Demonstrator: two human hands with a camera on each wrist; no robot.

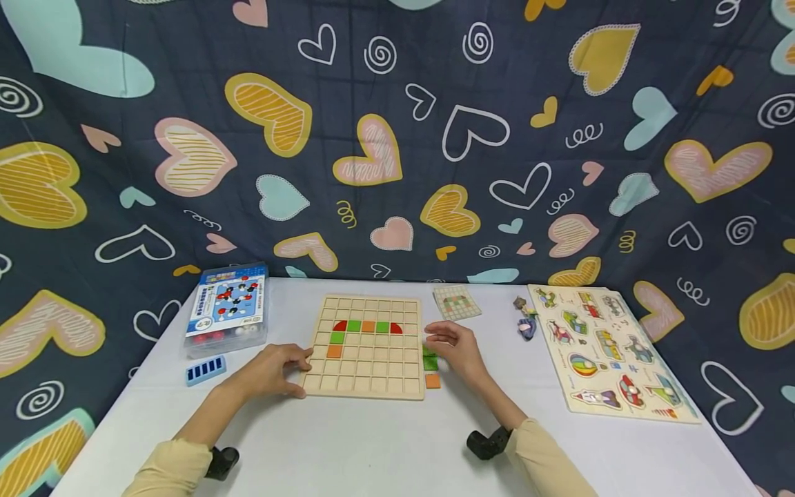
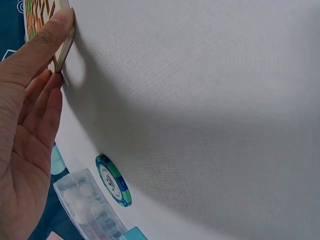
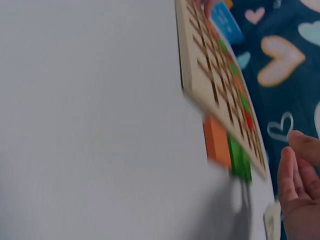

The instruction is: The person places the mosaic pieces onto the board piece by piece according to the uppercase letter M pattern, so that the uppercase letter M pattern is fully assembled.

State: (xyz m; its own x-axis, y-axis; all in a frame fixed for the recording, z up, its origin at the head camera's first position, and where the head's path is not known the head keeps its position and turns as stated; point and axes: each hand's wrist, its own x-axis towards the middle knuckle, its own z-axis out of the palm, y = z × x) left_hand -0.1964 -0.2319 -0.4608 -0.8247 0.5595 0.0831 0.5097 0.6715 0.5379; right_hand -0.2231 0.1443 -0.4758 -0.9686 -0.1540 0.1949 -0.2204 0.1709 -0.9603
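Observation:
A square wooden grid board (image 1: 373,383) lies mid-table, with red, green and orange tiles in an arch along its upper rows and down its left side. My left hand (image 1: 273,369) holds the board's near left corner, the thumb on the front edge and fingers along the left side, as the left wrist view shows. My right hand (image 1: 456,348) hovers over the board's right side, fingers loosely bent, with nothing visible between thumb and fingertips. Partly beneath it are green tiles (image 1: 430,362), and an orange tile (image 1: 433,381) lies just nearer.
A pattern card (image 1: 456,302) lies behind the right hand. Further right are a wooden picture puzzle (image 1: 621,359) and small figures (image 1: 526,327). At left stand a clear plastic box (image 1: 226,310) and a blue striped piece (image 1: 206,371). A heart-printed cloth (image 1: 397,138) hangs behind.

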